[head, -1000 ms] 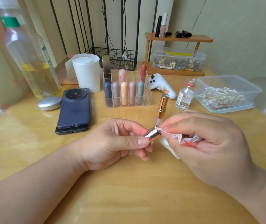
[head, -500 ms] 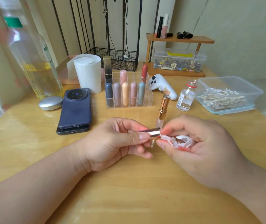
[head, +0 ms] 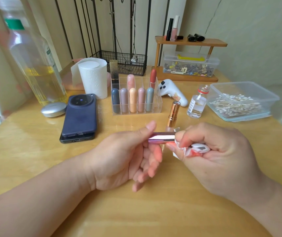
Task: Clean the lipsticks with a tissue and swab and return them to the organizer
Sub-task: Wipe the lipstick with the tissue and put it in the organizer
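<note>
While both forearms are reaching in over the table [head: 25,142]: the hands are meeting at centre, in front of the organizer [head: 157,109], which is holding capped lipsticks upright.
Left hand [head: 119,158]: turning palm-inward with thumb raised; thumb and forefinger are pinching the left end of the lipstick tube, the other fingers hanging loose.
Lipstick tube [head: 161,138]: lying level between the two hands, clear of the table.
Gold lipstick [head: 173,115]: standing upright on the table just behind the hands.
Tissue [head: 182,150]: showing red stains and wrapping the tube's right end.
Right hand [head: 218,159]: facing knuckles-up, fingers curling tightly round the tissue.
</note>
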{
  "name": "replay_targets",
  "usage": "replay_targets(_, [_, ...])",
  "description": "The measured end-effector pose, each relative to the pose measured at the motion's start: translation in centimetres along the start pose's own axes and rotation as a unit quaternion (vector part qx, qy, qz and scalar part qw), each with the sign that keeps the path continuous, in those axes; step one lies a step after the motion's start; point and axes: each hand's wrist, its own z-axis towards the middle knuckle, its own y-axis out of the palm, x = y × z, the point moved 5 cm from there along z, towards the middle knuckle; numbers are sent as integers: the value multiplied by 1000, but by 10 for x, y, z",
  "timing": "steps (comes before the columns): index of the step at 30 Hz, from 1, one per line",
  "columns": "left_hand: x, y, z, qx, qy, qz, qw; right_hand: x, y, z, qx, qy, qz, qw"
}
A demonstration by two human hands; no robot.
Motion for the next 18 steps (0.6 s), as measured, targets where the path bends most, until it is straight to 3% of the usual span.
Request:
replay_targets(3, [-1,3,0,19,16,-32,999,2,2,0,-13,23,11,1000])
replay_targets(6, [-2,2,4,89,75,-30,993,7,4,1,7,145,86,986])
replay_targets(9, [3,-2,2,140,160,128,969,17,4,3,17,245,181,952])
replay_targets(11, [12,-5,-7,190,228,351,888,20,6,5,-3,270,220,937])
replay_targets(13, [16,-4,-12,210,264,476,812,21,6,5,-13,284,253,925])
replay_targets(14, [16,-4,-12,208,257,460,824,21,6,6,-10,284,253,925])
replay_targets(16, [14,-4,-7,174,200,312,912,18,3,6,2,269,230,935])
replay_targets(18, [10,-3,-2,136,119,199,963,12,1,5,23,241,215,946])
